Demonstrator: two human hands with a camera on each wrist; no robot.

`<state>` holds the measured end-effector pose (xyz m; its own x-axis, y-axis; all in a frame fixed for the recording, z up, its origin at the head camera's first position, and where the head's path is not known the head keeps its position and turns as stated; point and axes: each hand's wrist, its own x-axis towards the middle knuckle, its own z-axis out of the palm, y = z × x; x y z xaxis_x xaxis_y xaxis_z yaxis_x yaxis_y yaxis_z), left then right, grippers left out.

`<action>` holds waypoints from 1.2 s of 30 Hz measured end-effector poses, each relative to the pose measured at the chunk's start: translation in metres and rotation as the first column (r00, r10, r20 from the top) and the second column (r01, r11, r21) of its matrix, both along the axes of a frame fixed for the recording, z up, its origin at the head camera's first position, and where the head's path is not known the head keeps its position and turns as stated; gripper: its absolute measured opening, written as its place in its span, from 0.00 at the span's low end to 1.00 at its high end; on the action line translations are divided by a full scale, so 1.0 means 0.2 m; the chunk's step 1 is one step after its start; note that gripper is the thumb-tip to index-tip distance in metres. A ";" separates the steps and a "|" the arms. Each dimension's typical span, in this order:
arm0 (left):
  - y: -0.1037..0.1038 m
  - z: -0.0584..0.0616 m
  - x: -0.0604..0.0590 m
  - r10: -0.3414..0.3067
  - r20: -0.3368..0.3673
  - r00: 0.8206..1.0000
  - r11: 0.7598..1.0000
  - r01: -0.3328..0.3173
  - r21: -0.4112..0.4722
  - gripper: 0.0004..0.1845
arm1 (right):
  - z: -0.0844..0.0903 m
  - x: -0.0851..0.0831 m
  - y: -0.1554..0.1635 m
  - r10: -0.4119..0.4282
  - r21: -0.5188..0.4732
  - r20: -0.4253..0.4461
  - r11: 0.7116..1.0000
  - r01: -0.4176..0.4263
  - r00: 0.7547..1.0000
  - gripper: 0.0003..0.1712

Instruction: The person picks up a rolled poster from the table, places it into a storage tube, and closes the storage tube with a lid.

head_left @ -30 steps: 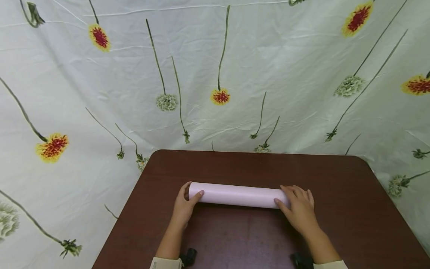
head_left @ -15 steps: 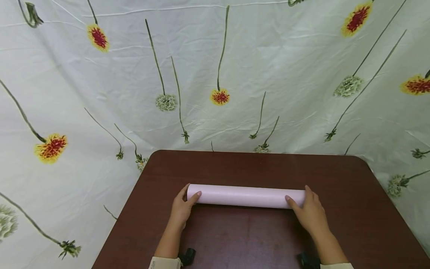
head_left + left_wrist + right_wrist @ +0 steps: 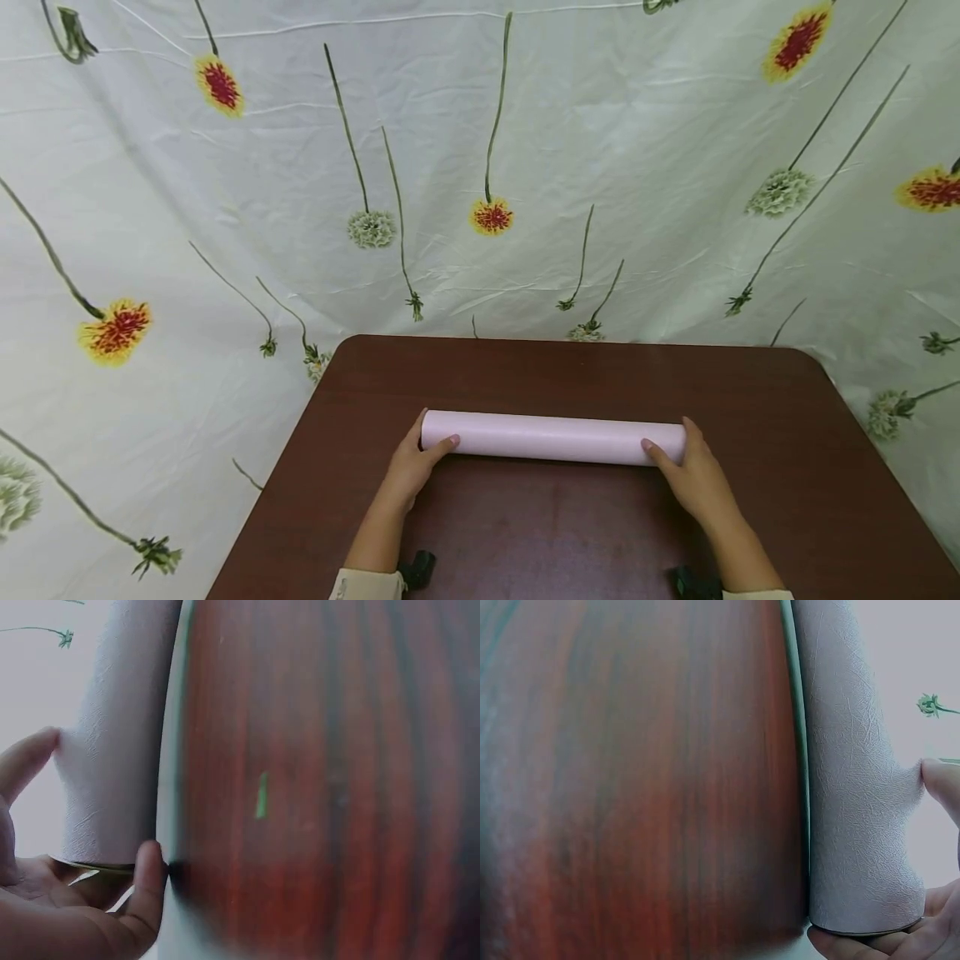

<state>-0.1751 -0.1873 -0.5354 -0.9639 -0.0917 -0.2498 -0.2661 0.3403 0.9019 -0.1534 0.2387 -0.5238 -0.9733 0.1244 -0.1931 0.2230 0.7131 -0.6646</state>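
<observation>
A long pale pink roll (image 3: pixel 551 437) of textured sheet material, like wallpaper, lies crosswise on the dark brown table (image 3: pixel 555 533). Its fine wrinkled surface shows up close in the left wrist view, where the roll (image 3: pixel 120 742) runs upward out of the picture. My left hand (image 3: pixel 408 467) holds the left end, thumb on the near side and fingers round the far side and end. The right hand (image 3: pixel 697 475) grips the opposite end in much the same way. In the right wrist view, fingertips (image 3: pixel 836 943) sit under the end of the roll (image 3: pixel 862 825).
Behind and to the left of the table hangs a white cloth (image 3: pixel 450 125) printed with flowers. The table's back edge (image 3: pixel 570 340) has rounded corners. Dark wrist-worn devices (image 3: pixel 418 571) sit near both cuffs.
My right hand has slid to the right along the roll, out to its end. The left hand and the roll have barely shifted.
</observation>
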 end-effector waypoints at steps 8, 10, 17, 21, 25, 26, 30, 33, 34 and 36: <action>-0.02 -0.01 -0.02 -0.032 0.021 0.999 0.997 0.033 -0.066 0.52 | 0.00 0.00 0.00 -0.012 0.028 -0.022 1.000 0.012 1.000 0.60; -0.02 0.00 -0.02 -0.037 0.014 0.999 0.998 0.038 -0.058 0.51 | 0.00 0.00 -0.01 -0.019 0.033 -0.020 0.999 0.019 1.000 0.60; -0.02 -0.01 -0.02 -0.066 -0.005 0.998 0.996 0.066 -0.055 0.45 | -0.01 0.00 0.00 -0.029 0.041 -0.014 0.999 0.029 0.999 0.60; -0.02 -0.01 -0.01 -0.077 0.012 0.997 0.995 0.077 -0.057 0.43 | 0.00 0.00 0.00 -0.021 0.047 -0.012 0.999 0.022 1.000 0.58; -0.02 -0.01 -0.01 -0.089 0.007 0.996 0.994 0.089 -0.068 0.42 | 0.00 0.00 0.01 -0.010 0.051 -0.009 0.999 0.010 1.000 0.58; -0.02 -0.01 -0.01 -0.091 0.004 0.996 0.993 0.091 -0.072 0.42 | 0.00 0.00 0.01 -0.008 0.054 -0.009 0.999 0.008 1.000 0.57; -0.03 -0.01 -0.01 -0.093 -0.004 0.996 0.993 0.092 -0.080 0.42 | 0.01 0.00 0.02 0.000 0.051 0.003 0.999 0.000 1.000 0.58; -0.03 -0.01 -0.01 -0.086 0.012 0.996 0.992 0.087 -0.087 0.42 | 0.01 0.00 0.02 0.000 0.049 0.013 0.999 -0.001 1.000 0.59; -0.03 -0.01 -0.01 -0.083 0.018 0.996 0.992 0.084 -0.090 0.43 | 0.01 0.00 0.02 -0.001 0.048 0.014 0.999 0.000 1.000 0.59; -0.03 -0.01 0.00 -0.076 0.028 0.997 0.992 0.078 -0.096 0.43 | 0.01 0.00 0.01 -0.003 0.047 0.012 0.999 0.002 1.000 0.59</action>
<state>-0.1760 -0.1939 -0.5376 -0.9628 -0.0424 -0.2667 -0.2571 0.4462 0.8572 -0.1539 0.2412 -0.5226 -0.9706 0.1361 -0.1984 0.2324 0.7429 -0.6277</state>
